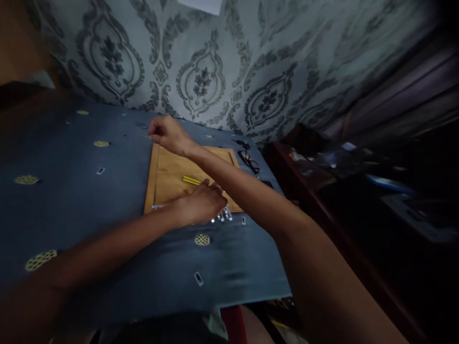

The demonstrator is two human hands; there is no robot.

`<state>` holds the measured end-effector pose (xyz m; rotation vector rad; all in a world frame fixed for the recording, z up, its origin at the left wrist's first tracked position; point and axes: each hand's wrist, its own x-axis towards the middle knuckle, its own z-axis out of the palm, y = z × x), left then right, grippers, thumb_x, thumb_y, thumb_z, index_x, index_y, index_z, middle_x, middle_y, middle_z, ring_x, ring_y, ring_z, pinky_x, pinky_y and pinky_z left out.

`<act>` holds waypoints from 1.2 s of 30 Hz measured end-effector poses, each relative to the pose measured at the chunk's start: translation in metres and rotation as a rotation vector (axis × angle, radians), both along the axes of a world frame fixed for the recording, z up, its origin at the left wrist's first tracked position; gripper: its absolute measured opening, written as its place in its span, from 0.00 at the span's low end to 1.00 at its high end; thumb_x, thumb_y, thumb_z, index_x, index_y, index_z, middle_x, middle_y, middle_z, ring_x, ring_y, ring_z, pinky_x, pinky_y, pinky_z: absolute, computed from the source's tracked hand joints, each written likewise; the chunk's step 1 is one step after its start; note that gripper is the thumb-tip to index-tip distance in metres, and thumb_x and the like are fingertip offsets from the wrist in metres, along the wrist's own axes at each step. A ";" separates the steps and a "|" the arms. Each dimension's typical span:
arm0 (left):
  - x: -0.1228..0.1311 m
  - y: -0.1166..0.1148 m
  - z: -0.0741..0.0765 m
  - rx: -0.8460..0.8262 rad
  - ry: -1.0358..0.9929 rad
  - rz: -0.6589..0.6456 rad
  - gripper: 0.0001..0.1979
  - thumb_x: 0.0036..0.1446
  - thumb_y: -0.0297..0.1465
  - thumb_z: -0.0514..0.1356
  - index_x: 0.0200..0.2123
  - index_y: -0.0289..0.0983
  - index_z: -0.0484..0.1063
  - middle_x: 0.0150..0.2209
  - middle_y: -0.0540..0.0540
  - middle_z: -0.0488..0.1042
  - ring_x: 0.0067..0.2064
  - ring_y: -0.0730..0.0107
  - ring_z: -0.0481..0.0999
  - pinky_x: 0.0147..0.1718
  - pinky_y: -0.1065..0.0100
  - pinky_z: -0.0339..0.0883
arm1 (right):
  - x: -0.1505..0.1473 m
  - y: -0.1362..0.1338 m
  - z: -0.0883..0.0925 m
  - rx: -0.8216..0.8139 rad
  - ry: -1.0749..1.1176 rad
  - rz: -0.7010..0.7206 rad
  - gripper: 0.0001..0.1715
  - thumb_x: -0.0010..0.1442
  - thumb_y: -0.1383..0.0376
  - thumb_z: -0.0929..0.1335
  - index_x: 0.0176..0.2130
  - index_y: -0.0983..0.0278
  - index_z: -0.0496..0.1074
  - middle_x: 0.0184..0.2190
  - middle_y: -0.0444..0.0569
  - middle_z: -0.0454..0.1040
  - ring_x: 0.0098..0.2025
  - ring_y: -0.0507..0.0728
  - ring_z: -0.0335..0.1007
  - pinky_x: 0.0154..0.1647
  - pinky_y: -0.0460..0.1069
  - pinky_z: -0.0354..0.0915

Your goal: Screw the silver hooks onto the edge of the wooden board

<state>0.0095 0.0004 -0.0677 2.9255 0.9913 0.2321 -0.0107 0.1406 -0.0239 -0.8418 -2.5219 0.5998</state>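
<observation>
A wooden board [172, 177] lies on a blue patterned cloth [71, 191]. My left hand [201, 204] rests at the board's near edge with its fingers curled over several small shiny metal pieces [222, 216]; what it grips is hidden. My right hand [167, 134] reaches across to the board's far left corner, fingers pinched together, and anything in them is too small to see. Two yellow strips [191, 180] lie on the board just beyond my left hand.
Dark-rimmed glasses [249, 160] lie right of the board. A patterned wallpaper wall [215, 71] stands behind the table. To the right is a dark wooden shelf [322, 177] with cluttered items. Small metal bits [198, 278] dot the cloth.
</observation>
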 end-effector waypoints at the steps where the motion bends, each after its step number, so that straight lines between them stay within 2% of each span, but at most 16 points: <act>1: 0.001 0.002 0.003 -0.026 0.019 -0.005 0.10 0.67 0.24 0.57 0.42 0.32 0.80 0.46 0.37 0.81 0.53 0.55 0.78 0.54 0.53 0.72 | 0.019 -0.006 0.006 -0.060 0.090 -0.005 0.04 0.64 0.71 0.69 0.34 0.65 0.72 0.33 0.42 0.74 0.37 0.51 0.69 0.41 0.45 0.65; 4: 0.001 0.002 0.010 -0.070 0.057 0.002 0.13 0.66 0.22 0.55 0.43 0.33 0.81 0.48 0.35 0.81 0.57 0.52 0.75 0.56 0.52 0.67 | 0.084 -0.035 0.013 -0.234 0.310 -0.066 0.09 0.61 0.72 0.71 0.30 0.63 0.70 0.26 0.38 0.70 0.30 0.48 0.64 0.34 0.43 0.63; 6: 0.000 0.001 0.013 -0.089 0.072 0.014 0.14 0.66 0.21 0.55 0.44 0.34 0.80 0.48 0.37 0.81 0.57 0.52 0.74 0.56 0.52 0.66 | 0.128 -0.058 0.009 -0.322 0.411 -0.127 0.10 0.58 0.70 0.73 0.29 0.63 0.70 0.24 0.37 0.68 0.27 0.47 0.62 0.30 0.43 0.61; 8: -0.001 0.001 0.013 -0.113 0.085 0.019 0.13 0.66 0.21 0.55 0.42 0.34 0.80 0.46 0.37 0.81 0.55 0.52 0.74 0.54 0.53 0.66 | 0.167 -0.080 -0.003 -0.378 0.477 -0.188 0.10 0.57 0.63 0.76 0.31 0.63 0.72 0.25 0.38 0.69 0.27 0.48 0.62 0.29 0.44 0.61; 10: -0.001 0.001 0.012 -0.137 0.090 0.019 0.14 0.67 0.22 0.54 0.42 0.34 0.80 0.48 0.37 0.80 0.56 0.52 0.73 0.55 0.53 0.64 | 0.197 -0.100 -0.020 -0.421 0.502 -0.272 0.18 0.54 0.55 0.78 0.30 0.63 0.72 0.25 0.40 0.69 0.27 0.49 0.62 0.28 0.45 0.61; 14: -0.001 0.001 0.010 -0.156 0.072 0.013 0.15 0.67 0.21 0.52 0.43 0.35 0.80 0.50 0.39 0.79 0.57 0.54 0.70 0.56 0.55 0.60 | 0.234 -0.131 -0.052 -0.482 0.471 -0.440 0.21 0.54 0.51 0.78 0.32 0.63 0.73 0.28 0.43 0.72 0.30 0.51 0.65 0.32 0.47 0.64; 17: -0.001 0.002 0.006 -0.154 0.044 0.000 0.15 0.67 0.21 0.53 0.42 0.37 0.80 0.45 0.41 0.78 0.52 0.56 0.70 0.51 0.57 0.59 | 0.246 -0.144 -0.065 -0.562 0.422 -0.480 0.19 0.56 0.51 0.77 0.32 0.63 0.73 0.28 0.44 0.73 0.31 0.52 0.67 0.34 0.48 0.66; 20: -0.002 0.002 0.002 -0.118 0.012 -0.025 0.14 0.68 0.22 0.54 0.41 0.36 0.80 0.41 0.42 0.77 0.47 0.58 0.69 0.47 0.58 0.58 | 0.250 -0.148 -0.070 -0.621 0.381 -0.471 0.19 0.57 0.51 0.76 0.32 0.63 0.73 0.28 0.44 0.74 0.31 0.52 0.68 0.35 0.48 0.66; 29: -0.003 0.004 -0.006 -0.104 -0.083 -0.039 0.12 0.65 0.21 0.57 0.34 0.36 0.79 0.38 0.42 0.76 0.44 0.59 0.68 0.45 0.59 0.57 | 0.242 -0.138 -0.065 -0.674 0.294 -0.415 0.17 0.57 0.53 0.75 0.32 0.64 0.74 0.29 0.45 0.75 0.32 0.53 0.70 0.36 0.48 0.68; 36: -0.002 0.003 -0.003 -0.129 -0.030 -0.024 0.13 0.65 0.21 0.56 0.36 0.36 0.80 0.40 0.41 0.77 0.45 0.57 0.69 0.46 0.56 0.57 | 0.236 -0.132 -0.060 -0.673 0.219 -0.379 0.17 0.56 0.54 0.76 0.31 0.64 0.75 0.27 0.45 0.74 0.31 0.52 0.68 0.35 0.48 0.66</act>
